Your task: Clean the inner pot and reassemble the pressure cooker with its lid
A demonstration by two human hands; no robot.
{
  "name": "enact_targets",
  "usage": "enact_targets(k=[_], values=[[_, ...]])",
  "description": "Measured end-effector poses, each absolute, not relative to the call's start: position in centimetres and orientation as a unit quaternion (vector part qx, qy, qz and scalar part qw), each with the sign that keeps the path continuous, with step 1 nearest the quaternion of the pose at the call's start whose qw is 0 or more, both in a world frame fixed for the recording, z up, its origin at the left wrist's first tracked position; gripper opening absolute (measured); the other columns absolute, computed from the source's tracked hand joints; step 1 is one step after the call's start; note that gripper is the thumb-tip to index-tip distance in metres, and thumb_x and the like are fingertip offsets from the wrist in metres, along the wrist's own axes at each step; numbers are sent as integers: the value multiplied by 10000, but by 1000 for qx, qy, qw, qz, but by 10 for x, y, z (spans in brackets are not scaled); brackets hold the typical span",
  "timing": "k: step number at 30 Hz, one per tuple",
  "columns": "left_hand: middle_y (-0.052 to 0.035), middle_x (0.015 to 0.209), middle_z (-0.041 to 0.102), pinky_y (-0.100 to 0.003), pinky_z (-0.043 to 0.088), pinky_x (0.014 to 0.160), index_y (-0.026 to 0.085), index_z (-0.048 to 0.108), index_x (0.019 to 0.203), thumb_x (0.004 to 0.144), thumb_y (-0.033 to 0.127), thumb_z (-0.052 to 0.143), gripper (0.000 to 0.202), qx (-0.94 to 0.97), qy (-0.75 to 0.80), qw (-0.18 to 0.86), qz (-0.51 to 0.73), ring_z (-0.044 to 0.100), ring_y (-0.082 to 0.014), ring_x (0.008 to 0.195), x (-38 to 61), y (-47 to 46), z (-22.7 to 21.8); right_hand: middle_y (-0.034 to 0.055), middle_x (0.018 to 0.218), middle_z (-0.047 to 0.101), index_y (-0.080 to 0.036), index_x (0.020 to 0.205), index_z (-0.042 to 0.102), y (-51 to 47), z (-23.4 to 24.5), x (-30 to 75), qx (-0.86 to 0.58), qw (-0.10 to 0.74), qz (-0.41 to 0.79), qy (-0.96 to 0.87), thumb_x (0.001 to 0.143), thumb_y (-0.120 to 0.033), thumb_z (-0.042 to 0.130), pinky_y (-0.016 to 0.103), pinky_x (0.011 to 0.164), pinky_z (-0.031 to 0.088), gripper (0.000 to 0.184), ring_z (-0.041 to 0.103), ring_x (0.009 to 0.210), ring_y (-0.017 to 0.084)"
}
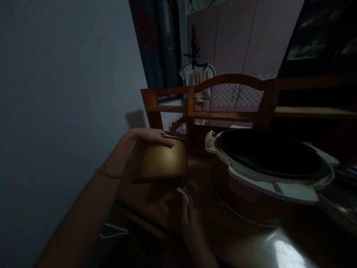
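My left hand (152, 137) is closed over the rim of a gold inner pot (164, 162), fingers lying along its outer wall. The pot is a little tilted, and its base seems slightly raised from the wooden table; the dim light makes this hard to judge. Lower and to the right, my right hand (192, 212) pinches a thin white tissue or cloth (184, 192), just below the pot and apart from it. A large rice cooker (251, 193) with a white rim and dark inside stands lidless to the right of both hands.
A wooden shelf (228, 115) rises at the table's back. The pale wall (69, 74) stands close on the left. A tray-like object (340, 201) lies right of the cooker. A white wire loop (114, 231) shows below the table edge (145, 223).
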State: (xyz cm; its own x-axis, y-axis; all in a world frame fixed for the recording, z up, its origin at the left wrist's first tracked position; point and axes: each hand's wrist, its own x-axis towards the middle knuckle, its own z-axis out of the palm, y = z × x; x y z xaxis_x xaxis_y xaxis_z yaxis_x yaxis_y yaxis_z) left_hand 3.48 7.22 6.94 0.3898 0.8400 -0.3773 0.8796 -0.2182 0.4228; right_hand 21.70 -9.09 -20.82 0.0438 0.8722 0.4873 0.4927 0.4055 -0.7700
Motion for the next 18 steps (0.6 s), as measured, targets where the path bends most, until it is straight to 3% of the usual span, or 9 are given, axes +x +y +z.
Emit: enact_targets(k=[8,14,18], values=[[-81,1113,738,-267,527,783,205,724,1100,673,740,678,686,776,536,332,-27,684,-220,910,30,68,69,67,1557,440,-236,1466,511,-91,-208,220,-506,534,245,-631,1071,-379,317,497,1219,289,463,340,1475,233],[-70,1139,739,-252,536,762,215,723,1082,680,737,683,660,772,538,338,-18,695,-219,915,31,51,69,41,1628,298,-235,1550,374,-87,-201,221,-489,601,292,-561,1066,-448,319,510,1247,186,532,226,1518,223],[-77,1124,744,-250,536,740,203,729,1051,688,729,683,640,775,530,343,-8,697,-220,902,28,45,67,42,1583,389,-240,1545,389,-83,-188,222,-485,617,313,-535,1061,-497,288,452,1218,287,557,333,1478,210]])
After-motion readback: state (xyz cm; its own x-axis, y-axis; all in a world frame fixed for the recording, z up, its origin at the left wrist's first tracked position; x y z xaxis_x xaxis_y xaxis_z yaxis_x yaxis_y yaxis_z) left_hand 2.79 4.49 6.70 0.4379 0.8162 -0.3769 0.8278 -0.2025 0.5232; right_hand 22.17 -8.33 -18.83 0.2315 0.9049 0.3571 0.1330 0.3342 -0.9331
